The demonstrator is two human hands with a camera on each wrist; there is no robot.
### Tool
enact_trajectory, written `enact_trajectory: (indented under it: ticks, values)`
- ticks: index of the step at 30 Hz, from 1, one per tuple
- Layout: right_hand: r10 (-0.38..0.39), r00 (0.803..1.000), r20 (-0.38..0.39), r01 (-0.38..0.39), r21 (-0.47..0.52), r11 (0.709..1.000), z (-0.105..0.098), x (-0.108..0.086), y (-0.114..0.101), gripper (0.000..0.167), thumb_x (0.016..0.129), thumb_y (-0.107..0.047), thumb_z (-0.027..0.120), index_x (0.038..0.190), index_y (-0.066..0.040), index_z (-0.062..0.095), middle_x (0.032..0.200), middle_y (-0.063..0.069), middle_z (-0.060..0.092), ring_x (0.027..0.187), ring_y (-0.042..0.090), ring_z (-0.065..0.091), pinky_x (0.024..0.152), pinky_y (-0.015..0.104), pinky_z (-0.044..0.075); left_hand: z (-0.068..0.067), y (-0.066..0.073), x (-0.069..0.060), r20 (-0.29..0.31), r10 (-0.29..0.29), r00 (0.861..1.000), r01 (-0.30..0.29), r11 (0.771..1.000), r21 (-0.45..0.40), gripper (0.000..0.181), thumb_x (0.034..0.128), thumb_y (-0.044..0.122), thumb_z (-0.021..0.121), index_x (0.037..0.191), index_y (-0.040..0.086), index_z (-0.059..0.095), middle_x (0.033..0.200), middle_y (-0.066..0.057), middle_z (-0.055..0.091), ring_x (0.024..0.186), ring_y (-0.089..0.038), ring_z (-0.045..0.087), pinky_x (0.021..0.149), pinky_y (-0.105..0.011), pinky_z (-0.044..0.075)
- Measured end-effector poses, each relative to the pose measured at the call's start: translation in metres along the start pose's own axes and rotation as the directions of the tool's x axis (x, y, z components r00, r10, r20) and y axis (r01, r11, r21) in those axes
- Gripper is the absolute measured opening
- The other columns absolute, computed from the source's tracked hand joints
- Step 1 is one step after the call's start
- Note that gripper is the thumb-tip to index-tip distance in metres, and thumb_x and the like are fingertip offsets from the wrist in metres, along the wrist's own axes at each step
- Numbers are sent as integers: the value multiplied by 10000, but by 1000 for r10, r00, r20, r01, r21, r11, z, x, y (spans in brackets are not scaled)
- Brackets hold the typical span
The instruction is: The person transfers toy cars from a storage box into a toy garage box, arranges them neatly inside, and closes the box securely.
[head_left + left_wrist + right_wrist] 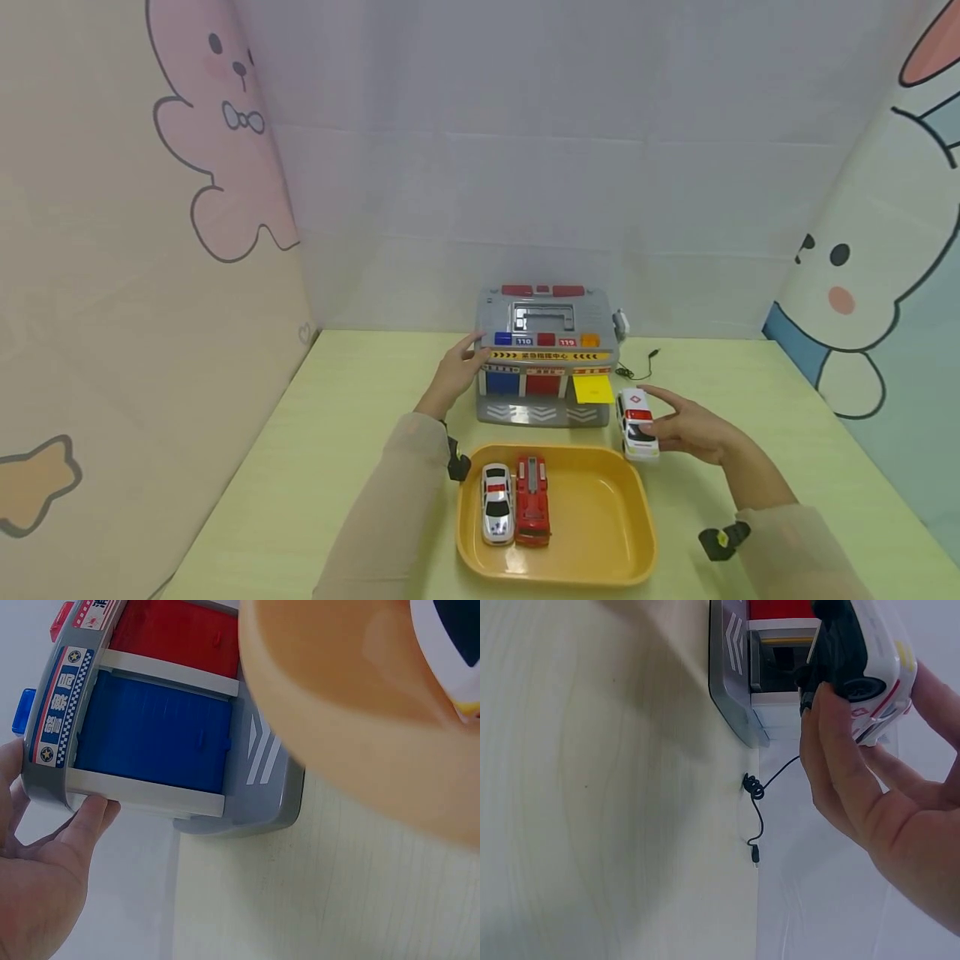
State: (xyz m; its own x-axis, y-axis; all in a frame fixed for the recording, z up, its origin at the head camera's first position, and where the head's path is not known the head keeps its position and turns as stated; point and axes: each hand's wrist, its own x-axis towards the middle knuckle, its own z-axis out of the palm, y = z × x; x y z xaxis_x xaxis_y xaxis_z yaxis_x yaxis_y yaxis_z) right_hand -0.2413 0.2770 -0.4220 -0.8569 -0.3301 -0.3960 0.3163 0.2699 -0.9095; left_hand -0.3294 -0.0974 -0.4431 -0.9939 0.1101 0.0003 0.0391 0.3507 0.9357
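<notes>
In the head view my right hand [693,429] grips a white toy ambulance [637,425] with a red roof band, beside the right front corner of a grey toy emergency station [551,321]. The right wrist view shows the ambulance [889,656] raised, its dark underside and wheels visible, between my thumb and fingers. At the station's left side my left hand [452,377] rests its fingertips on the edge. Its blue door [154,731] and red door [176,634] are down; a yellow door flap [593,389] sticks out raised on the right.
A yellow tray [592,575] stands before the station, holding a white toy police car [497,504] and a red toy fire truck [532,500] on its left side. A black cable [637,368] lies right of the station. A pale curtain [465,150] hangs behind the table.
</notes>
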Motion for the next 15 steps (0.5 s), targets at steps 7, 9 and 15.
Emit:
enact_trajectory:
  ticks: [7,9,15]
  values:
    - [6,1000,-1,-6,-4,1000,1,8,1,870,943,-56,635,1550,-30,12,1304,297,455,1012,272,594,912,430,509,0,0,-2,-4,7,1000,-7,1000,-1,506,1006,346,559,1481,222,436,1435,-178,463,1278,-340,473,997,-494,432]
    - [6,1000,-1,-6,-3,1000,1,11,1,875,943,-56,634,1547,-24,2,1290,292,467,1011,272,594,910,430,510,1,0,-2,-7,9,1000,-9,1000,-1,504,1006,346,559,1478,218,439,1431,-181,467,1277,-342,474,994,-496,434]
    - [-26,1000,12,25,36,999,3,19,5,880,936,-29,631,1541,-6,-8,1227,242,547,1002,254,616,902,434,514,1,1,-2,-14,3,1000,-3,1000,-4,503,1005,345,563,1476,217,443,1428,-189,468,1275,-354,473,990,-510,433]
